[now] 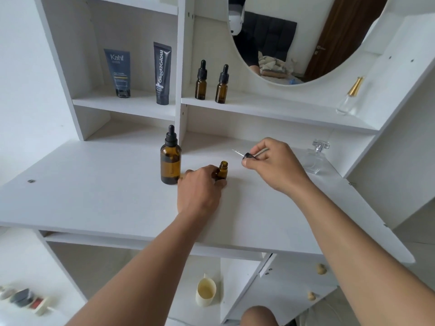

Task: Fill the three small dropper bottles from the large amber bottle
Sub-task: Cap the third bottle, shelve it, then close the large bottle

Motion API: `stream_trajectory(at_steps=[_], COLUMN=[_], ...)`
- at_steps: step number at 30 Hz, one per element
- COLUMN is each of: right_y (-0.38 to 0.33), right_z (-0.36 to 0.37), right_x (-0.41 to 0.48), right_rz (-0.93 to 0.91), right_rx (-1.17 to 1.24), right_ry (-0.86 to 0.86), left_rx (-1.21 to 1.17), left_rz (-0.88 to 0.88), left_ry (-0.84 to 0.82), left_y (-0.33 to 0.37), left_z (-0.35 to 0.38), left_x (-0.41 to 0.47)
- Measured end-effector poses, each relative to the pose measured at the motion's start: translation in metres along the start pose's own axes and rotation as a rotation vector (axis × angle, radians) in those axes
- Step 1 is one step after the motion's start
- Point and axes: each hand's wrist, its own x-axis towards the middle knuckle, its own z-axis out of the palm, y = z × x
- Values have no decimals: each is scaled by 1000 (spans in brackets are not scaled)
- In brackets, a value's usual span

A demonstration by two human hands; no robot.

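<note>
The small dropper bottle (222, 171) stands upright on the white table (94, 189), mouth open, cap off, just right of the large amber bottle (170, 164). The left hand (200, 188) is wrapped round its lower body, fingers closed on the glass, steadying it against the table. The right hand (274, 164) is pinched shut on the removed dropper cap (249, 156), w/ the thin glass pipette pointing left and held up off the table, near the open mouth but not over it.

The large amber bottle is upright, its own black dropper top screwed on, touching or almost touching the left hand's knuckles (can't tell which). Liquid level inside is hard to read.

Step in hand, as I judge it: opening bottle no. 1, with the source not opened yet. Next move calls for putting the small cap down somewhere clean, pipette not rolling off, then unscrewing the big bottle's dropper and carrying liquid across to the narrow neck. That neck is small, so the tip needs to sit squarely above it; the left hand's grip helps vs. tipping.

Further out, two more small dropper bottles (211, 82) stand capped on the shelf (270, 107) above, side by side, untouched. Two dark tubes (138, 74) stand in the left cubby; a clear perfume bottle (314, 161) sits at the table's right, well apart from the work.
</note>
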Motion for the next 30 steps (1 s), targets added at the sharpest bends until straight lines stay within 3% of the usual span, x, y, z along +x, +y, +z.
stream_trajectory(at_steps=[10, 20, 30], right_y=[-20, -34, -36], right_z=[9, 26, 29], right_x=[16, 31, 35], right_rz=[-120, -190, -191], right_rx=[-121, -426, -644], right_ry=[-103, -281, -297], left_rx=[0, 18, 6], left_rz=[11, 35, 37], left_ry=[15, 36, 48], left_y=[1, -1, -1], left_z=[-2, -2, -3], left_x=[-2, -2, -2])
